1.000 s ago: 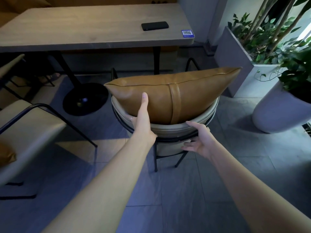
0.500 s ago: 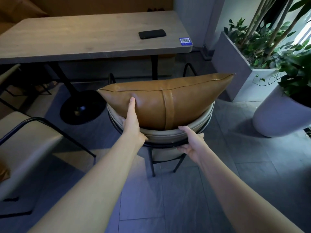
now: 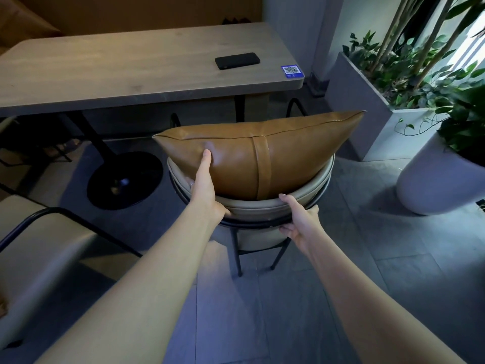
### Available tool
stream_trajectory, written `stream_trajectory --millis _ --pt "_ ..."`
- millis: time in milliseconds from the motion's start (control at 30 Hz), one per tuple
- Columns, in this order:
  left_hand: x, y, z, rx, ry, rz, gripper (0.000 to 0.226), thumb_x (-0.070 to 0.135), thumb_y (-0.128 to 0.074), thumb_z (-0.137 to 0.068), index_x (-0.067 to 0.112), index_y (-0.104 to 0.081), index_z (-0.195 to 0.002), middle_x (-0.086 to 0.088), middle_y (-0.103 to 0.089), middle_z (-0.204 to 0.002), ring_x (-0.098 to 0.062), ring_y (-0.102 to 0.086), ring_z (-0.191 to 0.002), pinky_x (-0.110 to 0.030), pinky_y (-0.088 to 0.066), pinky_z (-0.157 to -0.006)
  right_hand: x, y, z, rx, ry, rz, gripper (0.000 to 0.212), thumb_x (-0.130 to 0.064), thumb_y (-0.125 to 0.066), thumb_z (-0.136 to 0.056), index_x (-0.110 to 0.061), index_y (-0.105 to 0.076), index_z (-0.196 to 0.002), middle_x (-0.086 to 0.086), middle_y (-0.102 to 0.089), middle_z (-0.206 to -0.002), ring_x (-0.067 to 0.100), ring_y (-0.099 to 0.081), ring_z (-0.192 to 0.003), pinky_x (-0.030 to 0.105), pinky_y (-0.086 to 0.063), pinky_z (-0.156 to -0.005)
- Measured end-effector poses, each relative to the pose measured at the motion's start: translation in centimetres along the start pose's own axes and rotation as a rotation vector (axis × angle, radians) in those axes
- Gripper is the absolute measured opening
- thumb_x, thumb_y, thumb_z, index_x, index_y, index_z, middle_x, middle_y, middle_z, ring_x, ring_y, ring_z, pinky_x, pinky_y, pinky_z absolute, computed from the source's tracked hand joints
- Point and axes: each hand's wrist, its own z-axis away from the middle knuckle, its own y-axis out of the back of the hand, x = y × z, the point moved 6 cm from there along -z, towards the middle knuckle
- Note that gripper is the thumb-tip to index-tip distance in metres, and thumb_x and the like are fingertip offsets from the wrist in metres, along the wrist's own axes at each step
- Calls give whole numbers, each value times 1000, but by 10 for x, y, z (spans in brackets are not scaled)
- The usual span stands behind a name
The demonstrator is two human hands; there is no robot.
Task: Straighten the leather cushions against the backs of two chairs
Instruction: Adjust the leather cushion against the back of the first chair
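A café or restaurant seating area: a long wooden table (image 3: 136,67) carries a blue QR-code sticker (image 3: 292,71) at its near right corner, a black phone (image 3: 237,60) just left of it. Cushioned metal-framed chairs (image 3: 252,206) stand before the table on grey floor tiles (image 3: 393,258), with tall planters of greenery (image 3: 409,74) to its right and an orange upholstered bench (image 3: 23,24) behind.

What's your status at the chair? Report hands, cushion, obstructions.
Left hand flat against tan leather cushion, finger pressing its face. Right hand gripping chair back rim. Cushion sits on the rim, right corner higher. Nothing in the way.
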Motion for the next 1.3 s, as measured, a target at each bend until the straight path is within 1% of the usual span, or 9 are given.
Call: stream_trajectory --millis 400,533,633,733,833,933,1067,1167,1300 --pt "33 -17 -30 29 -5 -54 107 74 -69 -82 31 -19 -165 -9 -31 -170 -47 -27 -153 -82 -11 -116 -16 -31 -32 -11 19 -21 135 -43 -95 -53 -39 -15 -161 5 -48 -157 38 -64 -129 51 -55 -106" --pt "37 -19 -34 63 -14 -49 105 74 -70 -81 34 -20 -165 -9 -31 -170 -48 -28 -152 -83 -12 -115 -18 -32 -40 -39 -33 10 155 -47 -96 -41 -38 -3 -165 6 -42 -162 39 -68 -123 49 -57 -102" --pt "35 -20 -27 83 3 -44 110 77 -72 -76 35 -21 -164 -9 -33 -169 -48 -31 -151 -83 -15 -114 -23 -30 -42 -68 -47 62 159 -48 -97 -42 -38 3 -166 9 -42 -163 40 -65 -127 50 -55 -106" --pt "39 -18 -13 230 -110 -43 107 68 -76 -80 39 -17 -164 -9 -30 -169 -43 -35 -149 -74 -24 -118 -27 -21 -42 -124 -107 209 151 -47 -98 -62 -33 10 -167 17 -44 -163 42 -67 -124 56 -52 -110" --pt "68 -16 11 544 -425 -292 109 48 -79 -87 40 -2 -165 -14 -10 -174 -39 -24 -155 -62 -25 -122 -38 -6 -43 -196 -204 293 142 -53 -96 -66 -30 -1 -169 31 -47 -158 46 -65 -122 61 -56 -101" --pt "96 -47 35 638 -761 -779 111 33 -80 -88 40 0 -165 -16 -4 -175 -35 -10 -160 -65 -10 -125 -56 14 -47 -215 -248 335 141 -63 -95 -55 -31 -15 -167 34 -48 -154 48 -66 -122 59 -62 -89" --pt "84 -133 49 385 -986 -1218 102 46 -76 -88 39 -9 -164 -10 -11 -175 -29 -5 -161 -62 -5 -126 -91 37 -66 -129 -186 297 114 -51 -86 -83 -31 -13 -168 30 -44 -158 51 -68 -115 60 -65 -77" --pt "55 -199 38 131 -1021 -1494 103 65 -71 -85 43 -7 -163 -6 -9 -176 -28 -1 -162 -63 -3 -126 -112 41 -78 -129 -144 245 112 -45 -83 -88 -37 -5 -169 25 -35 -167 52 -68 -113 52 -67 -63" --pt "22 -266 22 -21 -1067 -1811 113 80 -65 -79 46 4 -163 -8 -4 -176 -36 5 -161 -68 0 -123 -123 42 -95 -103 -125 156 113 -60 -76 -88 -40 0 -169 9 -25 -176 50 -69 -112 56 -67 -72"
